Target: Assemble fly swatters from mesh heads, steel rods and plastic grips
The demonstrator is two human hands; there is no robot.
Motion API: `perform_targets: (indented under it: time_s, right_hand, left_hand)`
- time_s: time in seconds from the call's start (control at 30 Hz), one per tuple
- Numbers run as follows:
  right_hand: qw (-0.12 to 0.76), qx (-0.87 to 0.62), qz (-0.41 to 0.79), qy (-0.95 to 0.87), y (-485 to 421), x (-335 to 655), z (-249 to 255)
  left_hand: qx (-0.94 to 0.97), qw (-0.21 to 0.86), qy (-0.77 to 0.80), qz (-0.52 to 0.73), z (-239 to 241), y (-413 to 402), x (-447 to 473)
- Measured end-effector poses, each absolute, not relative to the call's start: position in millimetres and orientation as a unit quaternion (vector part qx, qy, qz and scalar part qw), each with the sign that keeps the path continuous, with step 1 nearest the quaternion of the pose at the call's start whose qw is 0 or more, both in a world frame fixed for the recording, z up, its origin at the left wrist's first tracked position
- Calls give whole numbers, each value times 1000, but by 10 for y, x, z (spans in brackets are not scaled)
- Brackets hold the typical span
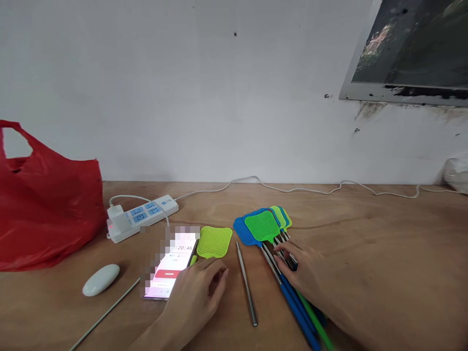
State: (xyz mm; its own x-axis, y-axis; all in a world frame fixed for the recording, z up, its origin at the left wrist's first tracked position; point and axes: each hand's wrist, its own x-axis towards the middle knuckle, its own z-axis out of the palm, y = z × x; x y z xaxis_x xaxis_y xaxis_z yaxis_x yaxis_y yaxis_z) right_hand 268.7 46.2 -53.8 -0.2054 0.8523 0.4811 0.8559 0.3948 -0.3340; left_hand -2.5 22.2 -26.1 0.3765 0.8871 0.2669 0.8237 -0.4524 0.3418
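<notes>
On a brown wooden worktop (383,253), a fan of overlapping perforated plastic fly swatter heads, blue, green and yellow-green, lies right of centre, the bright green head (262,225) on top. Their slim silver metal shafts (271,263) run toward the person, ending in long blue handles (300,312) and a green handle (316,321).

The right hand (305,270) lies over the shafts just below the heads, thumb and fingers bent around them; whether it grips them cannot be told. The left hand (197,290) is loosely curled beside a black-edged smartphone with a lit screen (175,268), just below a separate yellow-green perforated square head (215,242); its palm is hidden, so any hold is unclear.

Between the hands lies a single thin silver metal rod (246,283), touching neither. Farther left are a white power strip with blue sockets (146,217), a glossy white oval object (101,280) and a red plastic bag (51,204).
</notes>
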Motion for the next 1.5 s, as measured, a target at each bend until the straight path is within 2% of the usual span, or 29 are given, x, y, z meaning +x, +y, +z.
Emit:
perform_targets:
  time_s: [0.1,0.33,0.47,0.6,0.7,0.83,1.0,1.3,1.5]
  right_hand:
    - [298,-471,17,-830,396,2641,-463]
    - [192,-353,76,-912,201,2533,-259]
    - [167,-329,87,-925,166,2525,-244]
    - [217,-347,105,-906,185,2540,-257]
    - [237,-360,110,-896,206,2543,-266]
    - [229,-365,117,-895,215,2526,-289]
    - [227,-364,128,-894,213,2511,-322]
    - [224,-370,131,-892,226,2506,-330]
    - [228,-368,135,-891,222,2503,-328]
  left_hand:
    - [822,29,519,235,-296,242,-45]
    - [825,-93,513,219,-557,313,-120]
    - [829,-55,514,214,-577,305,-131]
    - [828,13,502,250,-492,284,-111]
    - [826,-10,504,254,-448,300,-110]
    - [819,-57,537,195,-411,329,-125]
    - [821,-12,557,127,-314,281,-81]
    - [840,32,524,139,-364,238,-52]
    - [851,-17,497,170,-517,226,-83]
